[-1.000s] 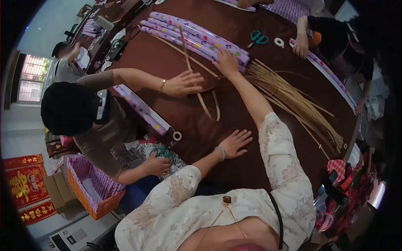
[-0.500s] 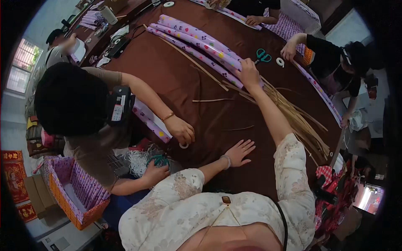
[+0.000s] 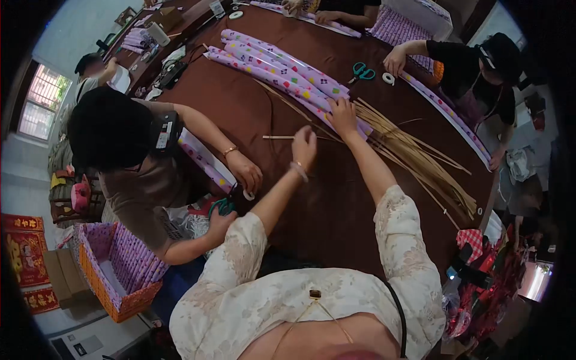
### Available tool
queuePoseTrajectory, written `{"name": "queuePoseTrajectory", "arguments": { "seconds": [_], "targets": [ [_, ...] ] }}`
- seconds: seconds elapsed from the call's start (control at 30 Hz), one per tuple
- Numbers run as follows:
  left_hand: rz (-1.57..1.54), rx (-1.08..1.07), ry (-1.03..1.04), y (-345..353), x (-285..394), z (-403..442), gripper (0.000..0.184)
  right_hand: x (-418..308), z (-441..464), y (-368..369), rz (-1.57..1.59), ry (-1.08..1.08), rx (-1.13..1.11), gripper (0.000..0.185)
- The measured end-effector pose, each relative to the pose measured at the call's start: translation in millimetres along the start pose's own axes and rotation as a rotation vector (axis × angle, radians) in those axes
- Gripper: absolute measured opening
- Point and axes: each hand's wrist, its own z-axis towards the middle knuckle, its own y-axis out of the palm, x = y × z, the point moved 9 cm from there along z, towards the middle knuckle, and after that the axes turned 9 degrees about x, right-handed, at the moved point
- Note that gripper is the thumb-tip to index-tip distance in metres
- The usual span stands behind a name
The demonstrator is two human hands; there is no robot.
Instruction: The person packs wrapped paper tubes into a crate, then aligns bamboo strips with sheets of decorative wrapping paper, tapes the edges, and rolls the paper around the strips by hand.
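My right hand (image 3: 345,119) rests at the near end of a bundle of glossy lilac patterned paper rolls (image 3: 288,75), its fingers bent over the edge. Part of the grip is hidden under the palm. My left hand (image 3: 305,149) is lifted above the brown tablecloth, empty, with loosely bent, slightly blurred fingers. Close to it lies a thin pale strip (image 3: 276,137). A sheaf of long tan strips (image 3: 420,156) fans out to the right of my right hand, partly beneath the paper's end.
Teal-handled scissors (image 3: 362,72) and a white tape roll (image 3: 389,78) lie beyond the rolls. At left, a co-worker's hand (image 3: 246,173) is by another tape roll; their other hand is by green-handled scissors (image 3: 222,207). An orange lined basket (image 3: 129,303) stands lower left.
My left hand has risen from lying flat on the table and moved up and left towards the rolls. My right hand and the near paper end have shifted slightly; the view has turned a little.
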Motion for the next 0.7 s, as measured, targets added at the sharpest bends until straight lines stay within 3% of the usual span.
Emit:
{"name": "queuePoseTrajectory", "arguments": {
  "seconds": [0.03,0.1,0.17,0.23,0.27,0.37,0.47,0.53,0.57,0.7],
  "targets": [
    [0.021,0.107,-0.056,0.2,-27.5,36.7,0.035,-2.0,0.6,-1.2,-0.008,-0.006,-0.012,0.049],
    [-0.124,0.067,-0.326,30.1,-110.8,103.5,0.043,-10.1,9.7,-20.5,-0.011,-0.025,0.048,0.047],
    [-0.640,-0.044,-0.673,38.8,-105.9,123.0,0.046,-20.8,18.9,-45.3,-0.008,-0.018,0.126,0.042],
    [-0.641,-0.038,-0.677,31.0,-96.7,137.2,0.050,-30.5,21.5,-53.1,0.040,0.005,0.090,0.042],
    [-0.724,-0.090,-0.678,32.8,-97.3,142.3,0.053,-32.5,18.6,-51.4,0.084,0.023,0.060,0.042],
    [-0.962,0.028,-0.727,19.8,-98.6,145.9,0.051,-38.7,-3.2,-60.6,0.125,0.059,0.113,0.042],
    [-1.287,-0.043,-0.699,12.3,-98.9,137.2,0.045,-40.2,-43.8,-95.6,0.187,0.137,0.114,0.041],
    [-1.369,-0.246,-0.568,7.6,-64.6,104.8,0.038,-31.6,-82.2,-121.1,0.256,0.222,0.044,0.042],
    [-1.428,-0.321,-0.607,7.6,-32.8,80.2,0.033,-25.4,-106.8,-135.4,0.250,0.273,0.040,0.042],
    [-1.163,-0.648,-0.414,31.4,64.1,8.1,0.025,-4.0,-196.9,-192.8,0.144,0.360,0.014,0.043]
  ]
}}
